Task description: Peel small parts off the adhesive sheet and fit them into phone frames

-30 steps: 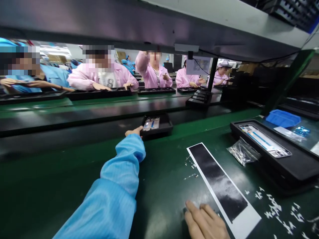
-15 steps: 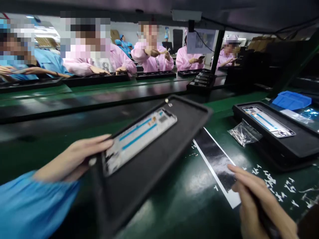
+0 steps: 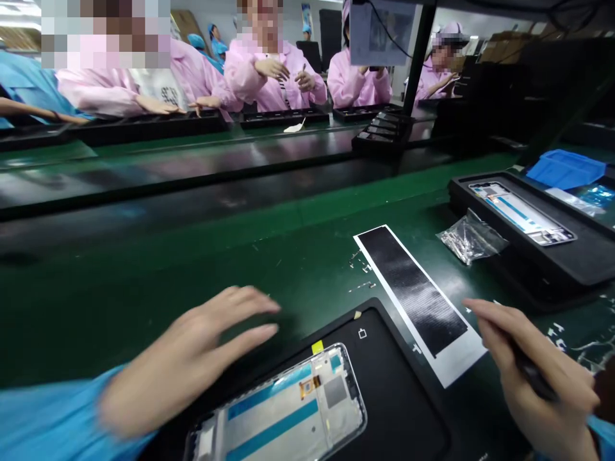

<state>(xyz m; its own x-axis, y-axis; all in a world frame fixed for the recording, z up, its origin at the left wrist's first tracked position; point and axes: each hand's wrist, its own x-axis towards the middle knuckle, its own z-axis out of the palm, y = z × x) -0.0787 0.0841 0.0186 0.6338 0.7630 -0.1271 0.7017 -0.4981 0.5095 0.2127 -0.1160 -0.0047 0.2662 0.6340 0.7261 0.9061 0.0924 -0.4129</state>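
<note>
Left hand (image 3: 192, 358): you've let go of the near tray (image 3: 391, 384). Half a second ago you had it tilted in midair; now it lies on the bench (image 3: 307, 269) in front of you. Judgement: its phone frame (image 3: 293, 410) is now within reach of both hands. Your left thumb stands apart from the fingers, a moderate gap, nothing held; it hovers by the tray's far-left edge, slightly blurred, apparently not touching.

Right hand (image 3: 552, 384): fingers curled around a dark slender object (image 3: 534, 376), mostly hidden, kind unclear; index finger stretched toward the black strip on white backing (image 3: 413, 288).

Frame lies in the near tray, blue bands up, lower end cut off by view. Beyond the strip: clear bag of small parts (image 3: 471, 238), then the far tray (image 3: 593, 256) with a second frame (image 3: 523, 214).
</note>
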